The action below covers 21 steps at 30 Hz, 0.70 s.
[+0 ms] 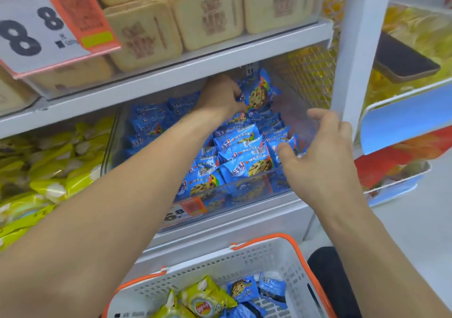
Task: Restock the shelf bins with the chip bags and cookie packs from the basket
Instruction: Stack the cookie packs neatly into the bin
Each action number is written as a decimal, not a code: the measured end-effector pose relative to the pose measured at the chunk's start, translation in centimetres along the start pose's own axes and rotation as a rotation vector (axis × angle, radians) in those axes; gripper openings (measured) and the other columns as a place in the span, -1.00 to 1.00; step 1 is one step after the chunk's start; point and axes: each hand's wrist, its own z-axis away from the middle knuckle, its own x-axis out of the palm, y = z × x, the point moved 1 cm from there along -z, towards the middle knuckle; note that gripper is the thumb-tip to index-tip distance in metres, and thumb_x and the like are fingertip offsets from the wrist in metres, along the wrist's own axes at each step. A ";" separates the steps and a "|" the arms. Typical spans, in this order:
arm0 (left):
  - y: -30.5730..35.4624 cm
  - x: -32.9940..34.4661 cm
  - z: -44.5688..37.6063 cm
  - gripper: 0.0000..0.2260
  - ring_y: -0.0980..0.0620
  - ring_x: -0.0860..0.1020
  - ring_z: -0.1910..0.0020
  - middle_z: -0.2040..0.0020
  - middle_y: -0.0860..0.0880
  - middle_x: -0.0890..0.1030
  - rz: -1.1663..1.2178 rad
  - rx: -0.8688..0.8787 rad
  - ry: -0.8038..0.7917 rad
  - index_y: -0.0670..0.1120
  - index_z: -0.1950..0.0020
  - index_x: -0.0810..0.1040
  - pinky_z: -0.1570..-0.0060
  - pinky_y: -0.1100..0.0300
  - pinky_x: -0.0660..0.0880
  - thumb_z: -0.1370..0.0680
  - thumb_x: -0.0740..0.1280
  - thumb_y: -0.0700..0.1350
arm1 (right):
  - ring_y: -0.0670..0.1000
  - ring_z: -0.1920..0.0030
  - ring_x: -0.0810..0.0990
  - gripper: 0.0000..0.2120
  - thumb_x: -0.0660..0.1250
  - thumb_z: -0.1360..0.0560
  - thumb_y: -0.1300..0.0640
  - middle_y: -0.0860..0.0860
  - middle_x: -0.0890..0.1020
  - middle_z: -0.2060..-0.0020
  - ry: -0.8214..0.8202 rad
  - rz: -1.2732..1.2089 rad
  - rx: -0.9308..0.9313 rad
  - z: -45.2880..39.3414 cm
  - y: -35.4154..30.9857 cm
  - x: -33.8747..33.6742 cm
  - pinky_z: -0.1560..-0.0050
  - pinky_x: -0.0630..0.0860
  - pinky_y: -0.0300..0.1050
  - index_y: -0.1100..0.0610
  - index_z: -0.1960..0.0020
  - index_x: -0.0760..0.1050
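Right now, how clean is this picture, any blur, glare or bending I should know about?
Head view: even, bright store light with soft shadows only; wide-angle bending bows the shelf edge and white post; the price sign and cream packs up top look soft; the left hand gripping a blue cookie pack is slightly smeared; the right hand and basket read clearly.

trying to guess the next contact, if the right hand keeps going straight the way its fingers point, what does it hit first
Probably the blue cookie packs piled in the clear bin. The right hand hovers open at the bin's right end, fingers aimed left and inward at the pile. Depth is unclear, so they may already be brushing a pack.
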 end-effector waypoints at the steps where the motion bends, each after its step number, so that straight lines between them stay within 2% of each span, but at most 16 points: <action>1: 0.0 -0.1 -0.2 -0.83 -0.06 0.54 0.12 0.14 -0.11 0.55 -0.036 0.006 -0.014 -0.16 0.14 0.61 0.03 0.08 0.48 -0.49 0.50 -0.07 | 0.18 -0.25 0.41 -0.42 0.44 -0.46 0.10 0.09 0.34 -0.25 0.000 0.000 0.001 0.0 -0.1 0.0 -0.22 0.34 0.01 0.05 -0.40 0.28; 4: 0.5 -0.5 -0.4 -0.88 -0.04 0.54 0.12 0.16 -0.07 0.50 -0.082 0.029 -0.029 -0.04 0.14 0.57 0.00 0.12 0.49 -0.49 0.49 -0.10 | 0.19 -0.24 0.43 -0.42 0.45 -0.46 0.08 0.08 0.33 -0.24 -0.006 0.004 0.008 -0.1 -0.2 -0.1 -0.21 0.36 0.02 0.04 -0.40 0.28; 6: 0.7 -0.4 -0.6 -0.86 -0.06 0.57 -0.01 0.07 -0.11 0.55 -0.046 0.021 0.001 -0.09 0.05 0.59 -0.04 0.17 0.47 -0.48 0.50 -0.11 | 0.18 -0.24 0.43 -0.42 0.45 -0.46 0.08 0.07 0.33 -0.24 -0.010 0.006 0.007 0.0 -0.2 -0.2 -0.21 0.36 0.01 0.04 -0.40 0.28; 8: 0.7 -0.1 -0.7 -0.63 0.01 0.53 -0.13 -0.12 -0.04 0.57 0.084 -0.023 0.045 -0.11 -0.19 0.59 -0.03 0.25 0.38 -0.43 0.55 -0.07 | 0.18 -0.24 0.42 -0.42 0.45 -0.46 0.09 0.07 0.33 -0.25 -0.009 0.005 0.001 0.2 -0.2 -0.2 -0.21 0.37 0.02 0.04 -0.40 0.28; 9: 0.7 0.2 -0.7 -0.58 0.04 0.52 -0.14 -0.15 0.01 0.55 0.145 -0.033 0.079 -0.09 -0.21 0.58 -0.01 0.27 0.36 -0.40 0.57 -0.05 | 0.18 -0.25 0.42 -0.42 0.45 -0.46 0.09 0.07 0.33 -0.25 -0.007 0.004 -0.002 0.3 -0.3 -0.2 -0.22 0.37 0.03 0.05 -0.40 0.28; 13: 0.6 1.5 -0.4 -0.74 0.00 0.54 -0.05 -0.06 -0.06 0.61 0.192 -0.007 0.179 -0.14 -0.01 0.61 0.09 0.24 0.36 -0.41 0.57 -0.10 | 0.18 -0.25 0.42 -0.40 0.46 -0.46 0.07 0.08 0.32 -0.27 -0.014 0.009 -0.008 0.3 -0.4 0.0 -0.22 0.37 0.04 0.05 -0.41 0.27; 16: 0.5 2.1 -0.8 -0.74 -0.04 0.52 -0.01 -0.04 -0.10 0.59 0.198 -0.011 0.206 -0.18 0.02 0.59 0.11 0.18 0.40 -0.41 0.57 -0.12 | 0.18 -0.25 0.42 -0.40 0.46 -0.46 0.08 0.07 0.32 -0.26 -0.013 0.011 -0.005 0.2 -0.4 0.0 -0.23 0.36 0.03 0.05 -0.41 0.27; 21: 0.9 2.6 -1.1 -0.72 -0.11 0.54 0.00 -0.01 -0.17 0.60 0.180 -0.011 0.175 -0.24 0.04 0.59 0.00 0.03 0.51 -0.38 0.59 -0.16 | 0.16 -0.24 0.45 -0.41 0.46 -0.46 0.06 -0.07 0.20 -0.12 -0.014 0.011 -0.005 0.3 -0.6 0.2 -0.29 0.40 0.11 0.02 -0.40 0.28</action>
